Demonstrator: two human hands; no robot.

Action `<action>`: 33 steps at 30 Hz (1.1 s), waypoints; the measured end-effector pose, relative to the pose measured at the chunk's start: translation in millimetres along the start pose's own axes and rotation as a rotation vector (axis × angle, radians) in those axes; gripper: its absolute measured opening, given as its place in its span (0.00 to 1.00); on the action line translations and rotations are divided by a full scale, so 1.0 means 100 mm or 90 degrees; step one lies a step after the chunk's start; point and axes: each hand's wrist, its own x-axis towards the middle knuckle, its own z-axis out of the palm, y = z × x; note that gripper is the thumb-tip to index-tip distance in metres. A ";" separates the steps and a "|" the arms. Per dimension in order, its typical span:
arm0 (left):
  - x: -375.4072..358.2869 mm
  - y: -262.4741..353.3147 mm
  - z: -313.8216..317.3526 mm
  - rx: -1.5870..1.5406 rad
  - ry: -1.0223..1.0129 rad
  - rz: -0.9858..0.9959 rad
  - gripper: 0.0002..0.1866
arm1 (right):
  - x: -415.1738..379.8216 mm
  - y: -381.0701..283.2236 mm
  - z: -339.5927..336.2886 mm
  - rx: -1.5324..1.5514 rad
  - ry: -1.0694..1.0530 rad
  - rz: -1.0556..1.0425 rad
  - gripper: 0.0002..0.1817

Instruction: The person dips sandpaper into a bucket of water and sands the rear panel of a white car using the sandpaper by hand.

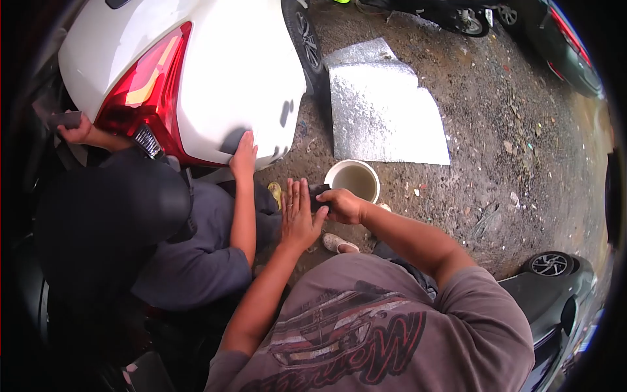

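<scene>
My right hand (345,206) grips a small piece of black sandpaper (319,191) between thumb and fingers. Right beside it, my left hand (300,217) is held up flat with its fingers stretched out, its palm side against the edge of the piece. Just beyond both hands stands a round white bucket (330,172) with cloudy liquid in it. The rear corner of a white car (228,78), with dark grey patches on its bumper, lies ahead to the left.
At my left a person in a dark cap (117,222) rests one hand (243,157) on the bumper and holds a grey sheet (65,119) in the other. A silvery sheet (385,111) lies on the dirt ground. A dark car (555,294) stands at the right.
</scene>
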 end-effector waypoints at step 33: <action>0.79 0.01 0.16 -0.163 0.016 0.157 0.35 | -0.78 -0.25 -0.03 0.340 -0.069 -0.144 0.23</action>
